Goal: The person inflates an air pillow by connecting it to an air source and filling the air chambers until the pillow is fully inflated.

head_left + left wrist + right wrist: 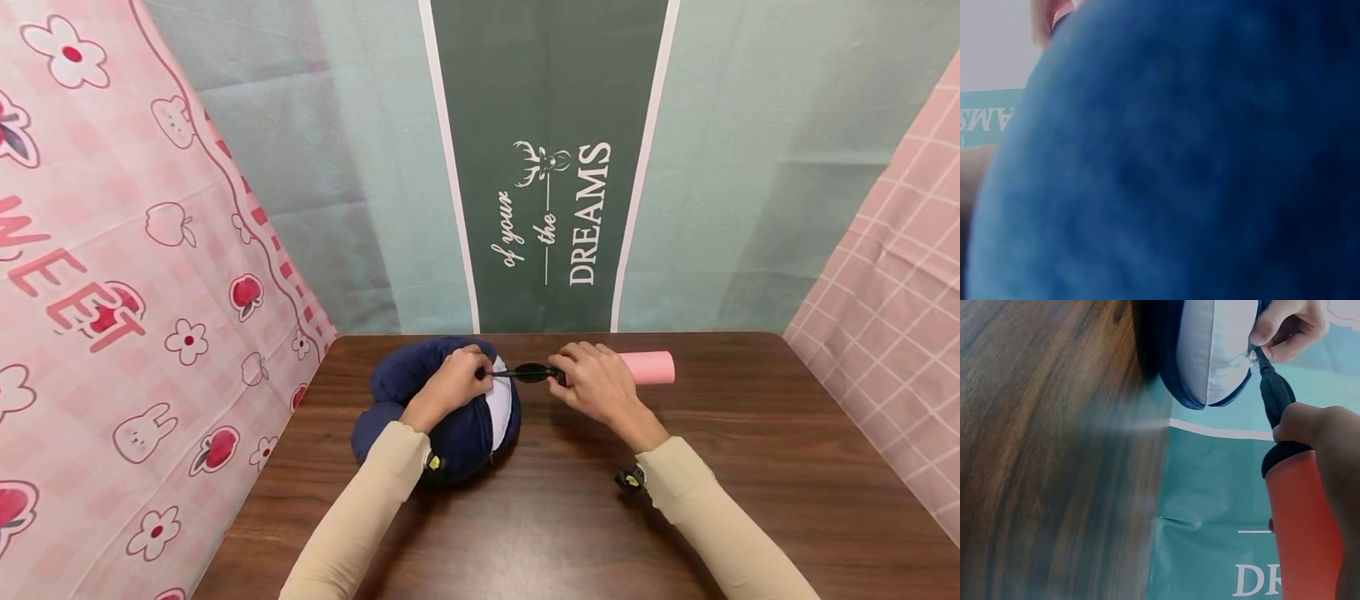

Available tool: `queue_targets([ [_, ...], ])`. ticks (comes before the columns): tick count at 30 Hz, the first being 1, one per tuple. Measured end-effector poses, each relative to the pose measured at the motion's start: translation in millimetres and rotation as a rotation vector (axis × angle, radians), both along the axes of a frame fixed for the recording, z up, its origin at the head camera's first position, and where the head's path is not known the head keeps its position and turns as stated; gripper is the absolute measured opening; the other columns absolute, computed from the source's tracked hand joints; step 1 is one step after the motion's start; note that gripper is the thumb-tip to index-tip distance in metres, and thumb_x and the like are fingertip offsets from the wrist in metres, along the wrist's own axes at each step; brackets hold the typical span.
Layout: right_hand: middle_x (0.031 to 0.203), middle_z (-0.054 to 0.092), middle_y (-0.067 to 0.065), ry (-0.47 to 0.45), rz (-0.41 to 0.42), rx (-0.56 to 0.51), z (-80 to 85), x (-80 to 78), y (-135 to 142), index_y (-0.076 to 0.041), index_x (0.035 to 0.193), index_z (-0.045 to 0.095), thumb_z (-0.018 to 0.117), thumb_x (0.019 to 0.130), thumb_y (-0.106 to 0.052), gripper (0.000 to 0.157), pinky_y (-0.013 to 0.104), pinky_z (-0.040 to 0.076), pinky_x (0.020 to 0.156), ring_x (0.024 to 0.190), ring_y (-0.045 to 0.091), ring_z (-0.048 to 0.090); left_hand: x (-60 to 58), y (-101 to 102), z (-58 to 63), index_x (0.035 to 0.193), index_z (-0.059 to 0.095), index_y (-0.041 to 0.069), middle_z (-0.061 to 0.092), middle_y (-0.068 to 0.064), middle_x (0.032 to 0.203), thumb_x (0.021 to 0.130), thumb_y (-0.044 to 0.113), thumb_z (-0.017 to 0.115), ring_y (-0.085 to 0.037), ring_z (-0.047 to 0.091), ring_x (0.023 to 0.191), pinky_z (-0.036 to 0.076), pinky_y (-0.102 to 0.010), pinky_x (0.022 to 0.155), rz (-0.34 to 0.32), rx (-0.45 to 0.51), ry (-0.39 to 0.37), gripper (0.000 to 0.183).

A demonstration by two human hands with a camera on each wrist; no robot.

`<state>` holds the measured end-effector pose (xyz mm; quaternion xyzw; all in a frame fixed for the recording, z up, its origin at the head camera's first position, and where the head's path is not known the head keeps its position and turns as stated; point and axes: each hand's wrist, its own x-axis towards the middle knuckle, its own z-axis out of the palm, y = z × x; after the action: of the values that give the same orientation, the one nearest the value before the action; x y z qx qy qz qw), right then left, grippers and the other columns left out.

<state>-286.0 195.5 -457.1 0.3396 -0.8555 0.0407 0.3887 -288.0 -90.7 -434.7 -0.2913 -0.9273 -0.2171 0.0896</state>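
My left hand (453, 383) lies over a navy plush neck pillow (401, 371) with a white panel (499, 404) on its right side. Its fingertips pinch the end of a black strap (532, 372), which stretches across to the right hand. My right hand (600, 385) grips the black-capped end of a pink cylinder (651, 367), whose body points right. In the right wrist view the black cap (1284, 455) tops the cylinder, and the strap runs from it to the left fingers. Blurred navy plush (1147, 156) fills most of the left wrist view.
Under the hands is a dark wooden table (525, 533) with rounded far corners. A green and teal printed cloth (555, 100) hangs behind it. Pink patterned cloths stand along the left (150, 333) and right (900, 250) sides.
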Motion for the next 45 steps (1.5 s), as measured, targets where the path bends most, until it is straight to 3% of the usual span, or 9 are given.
queue_targets([
  [10,0.103,0.077,0.009,0.084,0.009,0.016,-0.6,-1.0,1,-0.015,0.107,0.08,0.08,0.087,-0.031,0.025,0.043,0.057,0.073,0.087,0.03,0.07,-2.0,-5,0.0,0.099,0.08,0.002,0.071,-0.008,0.096,0.091,0.005,0.072,-0.015,0.061,0.081,0.054,-0.03,0.079,-0.025,0.1,-0.051,0.011],
  [19,0.107,0.076,0.009,0.103,0.005,-0.014,-5.5,-0.6,2,-0.014,0.109,0.08,0.077,0.09,-0.03,0.025,0.044,0.055,0.074,0.089,0.031,0.069,-3.4,-9,-0.7,0.098,0.081,0.003,0.075,-0.009,0.098,0.092,0.007,0.073,-0.014,0.065,0.083,0.054,-0.026,0.078,-0.045,0.161,-0.079,0.01],
  [24,0.103,0.079,0.007,0.045,0.011,-0.16,-4.3,-0.5,3,-0.012,0.106,0.081,0.078,0.087,-0.031,0.027,0.044,0.056,0.071,0.084,0.029,0.071,-3.1,-12,-1.8,0.098,0.081,0.005,0.075,-0.008,0.099,0.093,0.008,0.074,-0.014,0.065,0.083,0.054,-0.026,0.078,-0.022,0.192,-0.109,0.009],
  [27,0.096,0.078,0.004,-0.01,-0.001,-0.249,-1.4,-1.2,3,-0.014,0.104,0.081,0.08,0.085,-0.033,0.027,0.041,0.055,0.062,0.076,0.023,0.07,-1.8,-12,-2.1,0.097,0.081,0.006,0.074,-0.008,0.099,0.092,0.008,0.074,-0.015,0.065,0.084,0.054,-0.028,0.079,-0.011,0.201,-0.112,0.008],
  [32,0.088,0.073,0.002,-0.129,-0.005,-0.279,1.3,-1.7,3,-0.015,0.115,0.079,0.085,0.086,-0.039,0.039,0.039,0.052,0.055,0.067,0.017,0.065,-0.4,-9,-3.4,0.094,0.08,0.006,0.073,-0.007,0.097,0.09,0.007,0.075,-0.014,0.065,0.084,0.054,-0.027,0.08,-0.003,0.2,-0.101,0.007],
  [39,0.106,0.076,0.016,-0.238,0.005,-0.287,3.2,-0.4,4,-0.005,0.131,0.072,0.098,0.07,-0.047,0.078,0.052,0.06,0.076,0.094,0.033,0.073,-0.6,-8,-4.8,0.095,0.08,0.008,0.072,-0.006,0.097,0.091,0.008,0.075,-0.013,0.063,0.083,0.053,-0.026,0.08,0.005,0.179,-0.098,0.006],
  [45,0.111,0.076,0.019,-0.3,0.019,-0.289,5.1,-2.7,7,0.002,0.13,0.071,0.101,0.067,-0.041,0.082,0.052,0.059,0.089,0.103,0.035,0.07,0.2,-7,-3.8,0.097,0.081,0.008,0.072,-0.005,0.1,0.093,0.01,0.076,-0.013,0.064,0.086,0.053,-0.028,0.082,0.022,0.161,-0.119,0.007],
])
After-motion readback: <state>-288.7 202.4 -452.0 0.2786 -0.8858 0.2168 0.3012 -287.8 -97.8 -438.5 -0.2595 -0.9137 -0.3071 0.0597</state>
